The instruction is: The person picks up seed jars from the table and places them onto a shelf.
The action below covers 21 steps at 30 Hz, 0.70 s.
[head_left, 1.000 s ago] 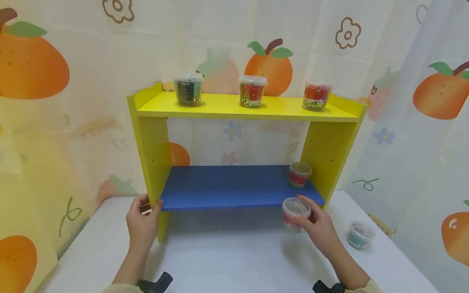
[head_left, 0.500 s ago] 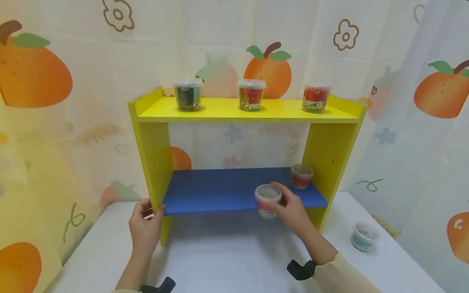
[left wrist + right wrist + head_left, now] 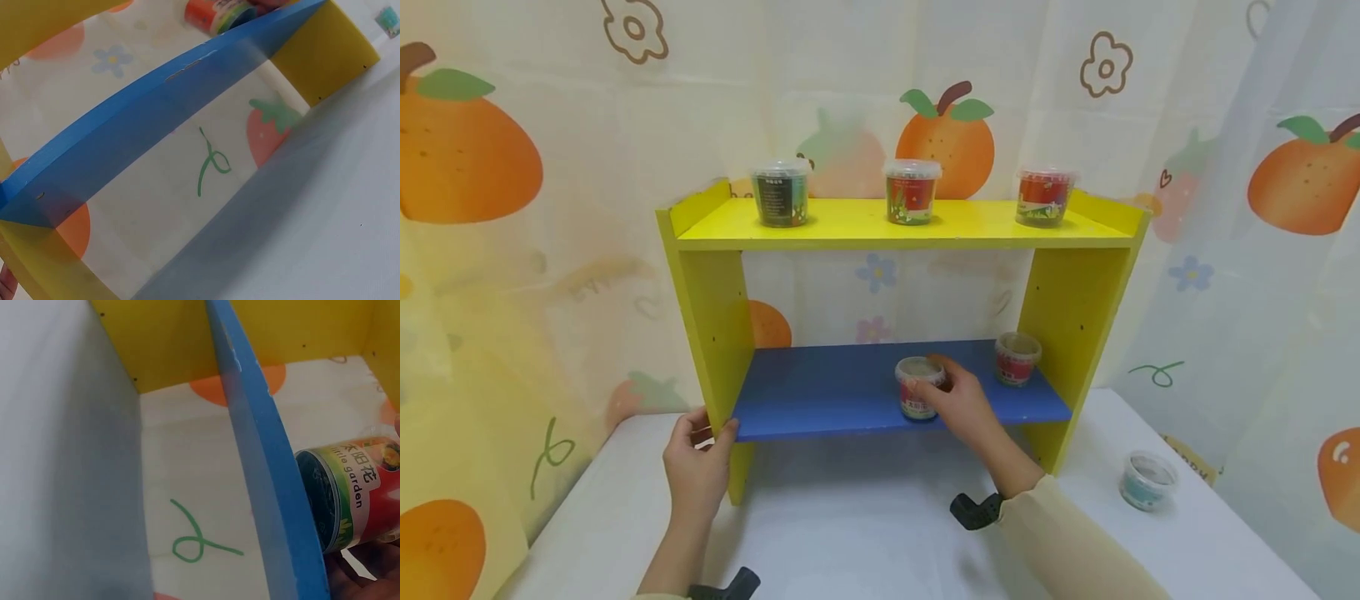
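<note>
My right hand grips a clear-lidded plastic cup with a red label, at the front middle of the blue shelf board. In the right wrist view the cup shows the words "little garden", and its dark base is close to the board; whether it touches I cannot tell. My left hand holds the left side panel of the yellow shelf unit, thumb in front at the board's corner and fingers behind. Another red-labelled cup stands at the board's right end.
On the yellow top board stand a dark-labelled cup at left, a red-labelled cup in the middle and another red-labelled cup at right. A teal-labelled cup sits on the white table, right of the unit. A fruit-print curtain hangs behind.
My right hand has carried the red-labelled cup leftward and up, from in front of the blue board's right end to over its middle. My left hand keeps its hold on the side panel.
</note>
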Each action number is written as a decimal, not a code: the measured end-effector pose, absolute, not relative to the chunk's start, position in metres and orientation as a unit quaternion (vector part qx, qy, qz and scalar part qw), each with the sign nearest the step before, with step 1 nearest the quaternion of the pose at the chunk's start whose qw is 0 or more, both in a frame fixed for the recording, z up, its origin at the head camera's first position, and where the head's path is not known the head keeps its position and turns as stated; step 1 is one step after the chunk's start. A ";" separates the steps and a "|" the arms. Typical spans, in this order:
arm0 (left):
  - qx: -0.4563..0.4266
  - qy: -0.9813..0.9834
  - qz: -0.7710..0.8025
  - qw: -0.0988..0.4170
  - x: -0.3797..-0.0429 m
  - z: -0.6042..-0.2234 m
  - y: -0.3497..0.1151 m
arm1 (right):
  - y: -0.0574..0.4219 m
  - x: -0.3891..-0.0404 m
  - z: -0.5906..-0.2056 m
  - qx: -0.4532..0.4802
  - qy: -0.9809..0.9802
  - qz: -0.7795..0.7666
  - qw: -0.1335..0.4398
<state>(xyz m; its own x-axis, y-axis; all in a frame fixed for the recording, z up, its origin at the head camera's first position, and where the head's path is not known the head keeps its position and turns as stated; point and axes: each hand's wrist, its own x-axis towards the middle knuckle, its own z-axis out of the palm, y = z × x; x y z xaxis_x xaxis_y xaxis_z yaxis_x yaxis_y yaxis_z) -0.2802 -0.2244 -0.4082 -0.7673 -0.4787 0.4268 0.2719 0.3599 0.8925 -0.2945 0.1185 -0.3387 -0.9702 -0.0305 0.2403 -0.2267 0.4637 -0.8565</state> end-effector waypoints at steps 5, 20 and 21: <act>0.068 -0.754 -0.560 0.336 -0.280 -0.408 -0.225 | 0.109 -0.309 -0.338 0.077 -0.852 0.508 0.103; 0.071 -0.757 -0.566 0.319 -0.279 -0.407 -0.225 | 0.095 -0.328 -0.344 0.086 -0.857 0.493 0.123; 0.071 -0.757 -0.566 0.319 -0.279 -0.408 -0.225 | 0.095 -0.327 -0.345 0.085 -0.857 0.493 0.123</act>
<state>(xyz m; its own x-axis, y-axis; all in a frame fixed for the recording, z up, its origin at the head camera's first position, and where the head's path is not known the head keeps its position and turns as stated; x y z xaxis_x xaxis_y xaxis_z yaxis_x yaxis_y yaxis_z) -0.2789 -0.2250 -0.4075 -0.7860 -0.4682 0.4037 0.2545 0.3502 0.9015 -0.3266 0.0954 -0.3452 -0.9555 -0.0238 0.2941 -0.2663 0.4990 -0.8247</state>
